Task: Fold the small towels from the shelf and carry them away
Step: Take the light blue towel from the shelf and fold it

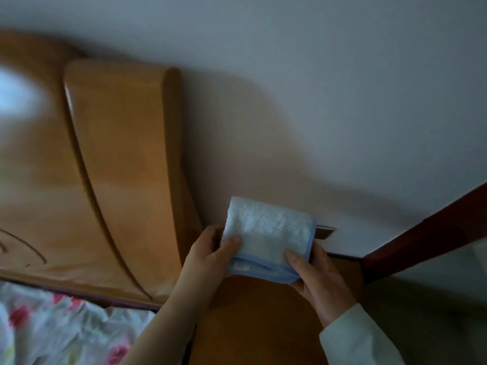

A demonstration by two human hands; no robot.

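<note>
- Head view: one small pale towel (268, 233) with a blue trim is up in the air, and it looks folded already, a compact rectangle with the layered edges along the bottom.
- Left hand (208, 256) pinches the towel's left edge, thumb on the front face and the other fingers curled behind, out of sight.
- Right hand (319, 280) grips the lower right corner, thumb pressed on the blue trim, fingers wrapped underneath; a white sleeve (361, 338) covers that wrist.
- The towel sits between the two hands, held above the wooden top (258, 325) and clear of it, just in front of the wall (316, 101).
- Headboard (118, 167) stands to the left, floral bedding (52, 325) lies below it, and a dark red rail (427, 238) crosses at the right.
- My read: the folding of this one is done or nearly so, and the carrying away is yet to come.
- No shelf I can pick out and no other towels in view, so I cannot tell how many remain.
</note>
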